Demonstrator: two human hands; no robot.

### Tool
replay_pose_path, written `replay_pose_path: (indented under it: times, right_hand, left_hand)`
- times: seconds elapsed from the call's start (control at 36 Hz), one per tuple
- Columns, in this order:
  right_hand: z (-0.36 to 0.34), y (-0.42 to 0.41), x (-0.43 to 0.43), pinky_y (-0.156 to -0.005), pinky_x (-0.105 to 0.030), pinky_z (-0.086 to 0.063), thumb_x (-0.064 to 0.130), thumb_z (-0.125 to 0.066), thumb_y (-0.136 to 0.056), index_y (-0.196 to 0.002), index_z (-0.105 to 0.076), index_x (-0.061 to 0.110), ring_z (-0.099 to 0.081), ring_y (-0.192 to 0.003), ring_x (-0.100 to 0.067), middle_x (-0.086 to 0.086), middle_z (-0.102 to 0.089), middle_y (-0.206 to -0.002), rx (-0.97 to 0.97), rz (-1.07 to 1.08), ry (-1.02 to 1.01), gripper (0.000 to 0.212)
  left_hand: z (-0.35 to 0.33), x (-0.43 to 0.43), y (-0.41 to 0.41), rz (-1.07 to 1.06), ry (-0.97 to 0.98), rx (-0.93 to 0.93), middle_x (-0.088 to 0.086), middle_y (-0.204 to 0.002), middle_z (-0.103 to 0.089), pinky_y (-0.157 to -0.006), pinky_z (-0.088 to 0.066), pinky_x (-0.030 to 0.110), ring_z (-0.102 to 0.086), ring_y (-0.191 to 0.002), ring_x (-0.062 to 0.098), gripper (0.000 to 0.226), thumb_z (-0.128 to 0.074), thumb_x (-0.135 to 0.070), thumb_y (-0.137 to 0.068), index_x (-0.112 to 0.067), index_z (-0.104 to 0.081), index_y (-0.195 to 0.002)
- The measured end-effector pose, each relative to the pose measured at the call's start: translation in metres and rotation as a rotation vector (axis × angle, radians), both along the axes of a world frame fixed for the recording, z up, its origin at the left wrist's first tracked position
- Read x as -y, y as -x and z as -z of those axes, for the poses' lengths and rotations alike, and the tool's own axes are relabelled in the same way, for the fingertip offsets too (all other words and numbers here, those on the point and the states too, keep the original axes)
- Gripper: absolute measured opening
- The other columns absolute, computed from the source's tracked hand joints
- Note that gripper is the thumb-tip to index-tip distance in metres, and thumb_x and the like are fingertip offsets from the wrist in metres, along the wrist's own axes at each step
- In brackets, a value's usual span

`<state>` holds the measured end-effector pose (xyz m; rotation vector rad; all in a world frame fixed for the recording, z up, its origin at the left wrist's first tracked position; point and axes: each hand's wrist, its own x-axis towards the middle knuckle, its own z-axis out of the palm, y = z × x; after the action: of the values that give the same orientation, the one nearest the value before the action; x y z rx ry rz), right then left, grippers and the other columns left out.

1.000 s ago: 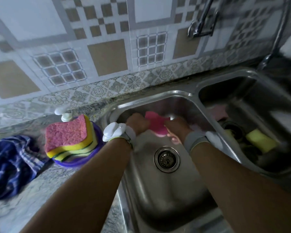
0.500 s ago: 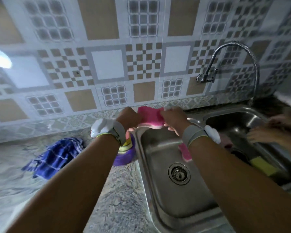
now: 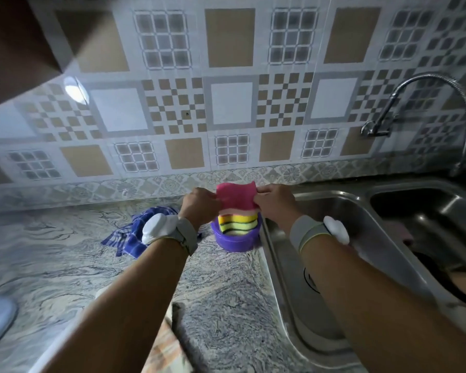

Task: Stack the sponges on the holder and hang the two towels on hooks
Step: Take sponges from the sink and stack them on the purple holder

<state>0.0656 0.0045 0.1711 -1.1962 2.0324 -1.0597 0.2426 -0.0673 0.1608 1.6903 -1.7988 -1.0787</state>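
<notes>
Your left hand (image 3: 199,207) and right hand (image 3: 276,204) each take one end of the pink sponge (image 3: 236,196) in a pinching grip, right over the stacked sponges (image 3: 237,224) in the purple holder (image 3: 234,243). The blue towel (image 3: 131,234) lies crumpled on the desk (image 3: 51,254) behind your left wrist. The sink (image 3: 280,265) borders the holder's right.

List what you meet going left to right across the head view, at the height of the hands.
Towel → left hand → pink sponge → right hand → faucet. Both hands pinch the pink sponge by its ends.
</notes>
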Motion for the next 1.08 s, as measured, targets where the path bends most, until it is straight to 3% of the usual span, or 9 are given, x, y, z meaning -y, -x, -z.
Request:
replay_pose_path:
  times: [0.14,0.25,0.42,0.56,0.72,0.81,0.89,1.0,1.08]
  right_hand:
    - [0.012,0.001,-0.001,-0.079,-0.022,-0.045,0.012,-0.067,-0.082,-0.105,-0.076,0.018,-0.068,-0.096,-0.023,-0.004,-0.074,-0.096,-0.001,0.011,-0.008,0.025]
    - [0.017,0.002,0.000,-0.078,-0.026,-0.051,0.011,-0.066,-0.082,-0.097,-0.073,0.023,-0.066,-0.086,-0.020,0.001,-0.069,-0.086,0.006,0.007,-0.011,0.021]
    - [0.016,0.007,0.007,-0.092,-0.035,-0.056,0.015,-0.065,-0.076,-0.107,-0.076,0.021,-0.072,-0.098,-0.024,-0.002,-0.078,-0.097,0.011,0.026,0.003,0.033]
    - [0.020,0.007,0.007,-0.080,-0.033,-0.056,0.014,-0.064,-0.075,-0.099,-0.077,0.025,-0.069,-0.082,-0.021,0.002,-0.075,-0.084,0.022,-0.025,-0.023,0.029]
    - [0.026,0.010,0.005,-0.073,-0.033,-0.054,0.022,-0.063,-0.070,-0.109,-0.076,0.021,-0.063,-0.071,-0.019,-0.002,-0.075,-0.085,0.041,-0.038,-0.046,0.041]
    - [0.024,0.015,0.004,-0.085,-0.041,-0.057,0.030,-0.060,-0.062,-0.099,-0.076,0.025,-0.061,-0.075,-0.020,0.001,-0.070,-0.081,0.062,-0.036,-0.039,0.041]
    - [0.015,0.020,0.002,-0.091,-0.044,-0.058,0.026,-0.065,-0.073,-0.099,-0.074,0.027,-0.068,-0.087,-0.023,-0.002,-0.074,-0.090,0.065,-0.025,-0.023,0.028]
    - [0.005,0.036,-0.001,-0.095,-0.046,-0.057,0.033,-0.065,-0.072,-0.115,-0.072,0.019,-0.070,-0.105,-0.028,-0.006,-0.075,-0.107,0.098,0.019,-0.011,0.045]
    - [0.001,0.059,-0.007,-0.095,-0.047,-0.057,0.033,-0.066,-0.072,-0.108,-0.072,0.020,-0.070,-0.106,-0.031,-0.006,-0.076,-0.105,0.082,0.058,-0.003,0.038]
  left_hand:
    - [0.027,0.016,-0.007,0.048,-0.089,-0.058,0.011,-0.075,-0.077,-0.080,-0.062,0.046,-0.076,-0.071,0.026,0.030,-0.075,-0.030,-0.069,-0.017,-0.072,-0.096]
    - [0.012,0.000,-0.006,0.039,-0.071,-0.079,0.012,-0.079,-0.077,-0.080,-0.062,0.043,-0.076,-0.076,0.027,0.014,-0.076,-0.025,-0.077,-0.023,-0.071,-0.090]
    - [0.024,0.022,-0.006,0.042,-0.051,-0.104,0.014,-0.083,-0.077,-0.081,-0.061,0.049,-0.075,-0.082,0.031,0.055,-0.072,-0.041,-0.054,-0.015,-0.074,-0.103]
    - [0.012,0.006,-0.005,0.064,-0.048,-0.052,0.012,-0.084,-0.077,-0.084,-0.061,0.044,-0.075,-0.083,0.027,0.060,-0.065,-0.040,-0.056,-0.017,-0.074,-0.111]
    - [0.003,-0.007,-0.003,0.082,0.001,0.023,0.015,-0.095,-0.076,-0.087,-0.059,0.045,-0.073,-0.091,0.032,0.034,-0.070,-0.032,-0.085,-0.021,-0.073,-0.117]
    - [-0.001,-0.007,-0.002,0.072,0.041,0.075,0.011,-0.107,-0.075,-0.089,-0.058,0.042,-0.071,-0.098,0.032,0.038,-0.069,-0.036,-0.084,-0.023,-0.072,-0.119]
    - [-0.014,-0.011,0.004,0.015,0.097,0.068,0.006,-0.115,-0.073,-0.096,-0.055,0.038,-0.069,-0.104,0.027,0.040,-0.065,-0.032,-0.085,-0.020,-0.068,-0.124]
    - [-0.033,-0.014,0.023,-0.020,0.162,-0.006,0.005,-0.107,-0.075,-0.091,-0.054,0.028,-0.069,-0.101,0.025,0.035,-0.063,-0.022,-0.085,-0.020,-0.070,-0.119]
    - [-0.041,-0.014,0.053,-0.009,0.174,-0.043,0.006,-0.103,-0.077,-0.089,-0.058,0.035,-0.071,-0.097,0.028,0.029,-0.063,-0.024,-0.080,-0.024,-0.075,-0.106]
